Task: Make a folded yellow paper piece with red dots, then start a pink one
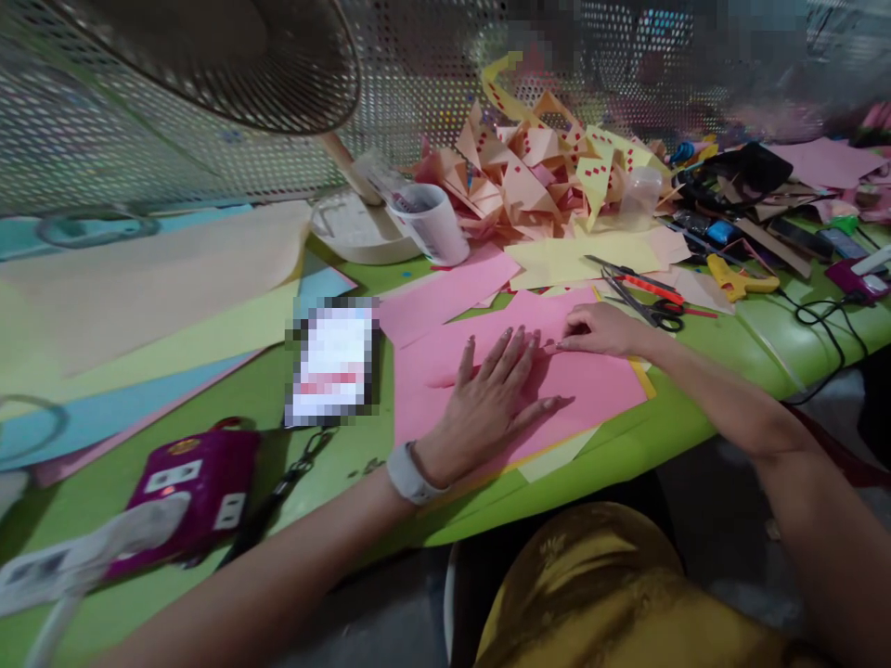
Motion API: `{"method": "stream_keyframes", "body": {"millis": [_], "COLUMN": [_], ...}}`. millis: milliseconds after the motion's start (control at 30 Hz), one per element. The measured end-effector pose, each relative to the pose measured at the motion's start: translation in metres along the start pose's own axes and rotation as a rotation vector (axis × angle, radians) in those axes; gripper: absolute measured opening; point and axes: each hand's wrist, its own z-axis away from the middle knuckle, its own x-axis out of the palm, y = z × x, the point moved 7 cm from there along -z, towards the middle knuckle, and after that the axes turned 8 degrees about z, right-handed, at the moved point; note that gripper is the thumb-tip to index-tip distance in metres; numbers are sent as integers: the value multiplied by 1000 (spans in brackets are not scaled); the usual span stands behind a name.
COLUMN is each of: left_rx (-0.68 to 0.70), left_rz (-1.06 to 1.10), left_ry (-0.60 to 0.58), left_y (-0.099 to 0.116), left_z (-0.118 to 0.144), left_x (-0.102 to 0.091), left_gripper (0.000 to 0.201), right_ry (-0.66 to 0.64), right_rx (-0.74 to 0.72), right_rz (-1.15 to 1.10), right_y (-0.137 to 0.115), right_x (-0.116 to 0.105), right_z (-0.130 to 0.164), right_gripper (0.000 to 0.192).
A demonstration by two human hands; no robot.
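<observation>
Green table (pixel 647 436), cluttered with paper. Pink sheet (pixel 599 385) near front edge, flat under left hand (pixel 491 404), fingers spread, gripping nothing. Right hand (pixel 602 329) curled, fingertips pinching sheet's far edge; pinch itself hard to make out. Scissors (pixel 644 299) just beyond. Fan (pixel 229 56) cut off above.

Left hand (pixel 491 394) lies flat, palm down, fingers (pixel 511 348) spread; a band circles its wrist. Right hand (pixel 602 329), just beyond the left's fingertips, presses down with fingers drawn together, forearm bare.

Pink paper sheet (pixel 591 385) flat on green table edge, under hands.
</observation>
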Motion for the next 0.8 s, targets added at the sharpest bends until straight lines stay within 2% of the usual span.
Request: {"method": "stream_keyframes", "body": {"millis": [167, 433, 567, 667, 800], "left_rx": [-12, -57, -41, -17, -26], "left_rz": [18, 12, -8, -13, -22], "left_ry": [-59, -88, -103, -95, -93], "left_y": [-7, -5, -4, -5, -5], "left_z": [2, 0, 0, 2, 2], "left_x": [5, 7, 9, 10, 9], "left_gripper": [77, 70, 68, 68, 71], "right_ry": [-49, -68, -50, 21, 13], "right_rx": [15, 65, -24, -105, -43], "right_rz": [-13, -9, -9, 21, 38], "right_y": [2, 8, -3, -11, -6], "right_x": [-5, -7, 0, 4, 6], "right_z": [4, 5, 2, -1, -2], "right_gripper": [18, 21, 24, 21, 22]}}
